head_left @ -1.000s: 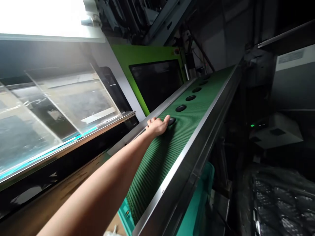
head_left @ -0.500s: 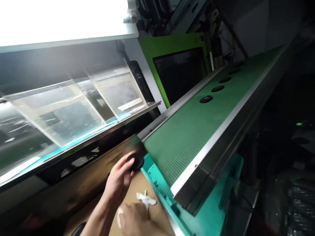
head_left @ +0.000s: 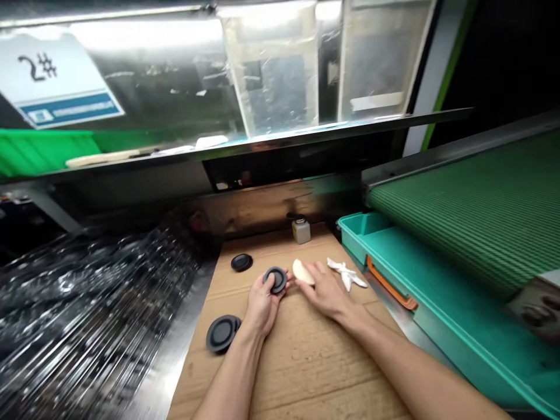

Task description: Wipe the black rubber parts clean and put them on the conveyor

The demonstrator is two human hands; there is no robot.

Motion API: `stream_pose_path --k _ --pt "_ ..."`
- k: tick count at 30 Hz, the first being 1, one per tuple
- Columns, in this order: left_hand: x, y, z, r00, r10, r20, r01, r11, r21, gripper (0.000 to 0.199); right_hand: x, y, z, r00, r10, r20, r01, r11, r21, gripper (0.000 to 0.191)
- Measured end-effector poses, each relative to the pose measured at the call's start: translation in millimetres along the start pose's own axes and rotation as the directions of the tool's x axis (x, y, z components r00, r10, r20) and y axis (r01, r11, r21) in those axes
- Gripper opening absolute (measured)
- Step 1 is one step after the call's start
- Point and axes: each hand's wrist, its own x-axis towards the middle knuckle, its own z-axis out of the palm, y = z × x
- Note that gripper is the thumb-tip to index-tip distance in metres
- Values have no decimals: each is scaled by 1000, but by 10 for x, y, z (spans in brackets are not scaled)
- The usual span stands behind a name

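My left hand point(head_left: 265, 300) holds a round black disc point(head_left: 275, 280), its thumb on the upper face, above the cardboard sheet point(head_left: 306, 361). Just to the right, my right hand point(head_left: 326, 289) has its fingers on a pale, rounded pad point(head_left: 303, 272) close to the disc. A small black disc point(head_left: 241, 262) lies on the cardboard at the back left. Larger black discs point(head_left: 221, 333), overlapping, rest left of my left forearm. Beyond my right hand is a crumpled white cloth point(head_left: 347, 274).
A small bottle point(head_left: 301, 230) stands at the cardboard's back edge. On the right are a teal bin point(head_left: 441, 297) and a green conveyor belt point(head_left: 481, 192). Clear plastic bags point(head_left: 100, 291) are piled at left. A metal ledge point(head_left: 284, 143) crosses behind.
The view has swung left and down, from the conveyor to the cardboard. My left hand has brought its black disc from beside the belt's end to beside the pale pad in my right hand.
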Motion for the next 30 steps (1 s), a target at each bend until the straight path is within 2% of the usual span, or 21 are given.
stream_pose_path --k 2,4,8,13,18,23,27,30 --pt "-13 -40 -37 999 -36 20 36 999 -21 11 6 -51 45 990 35 -138 -22 995 95 50" --pt "-30 -65 -66 992 -104 75 111 988 -104 16 -18 -148 82 979 20 -202 16 984 176 48" --pt "-11 -26 -110 957 -208 205 264 916 -302 29 -113 -334 144 990 -93 -106 112 976 186 39" --pt "53 61 -157 940 -266 212 326 883 -337 30 -179 -412 185 986 -134 -96 150 970 192 41" --pt "69 35 -127 937 -272 219 336 876 -347 39 -165 -525 203 981 -177 -76 186 974 132 41" --pt "100 -26 -111 946 -258 199 311 897 -315 43 -93 -571 241 990 -68 -123 68 998 -9 38" --pt "118 -36 -123 931 -318 179 360 880 -310 39 -142 -607 217 990 -138 -21 138 990 -8 38" --pt "113 -39 -124 935 -302 185 346 893 -287 38 -128 -603 197 995 -73 -62 71 997 -38 38"
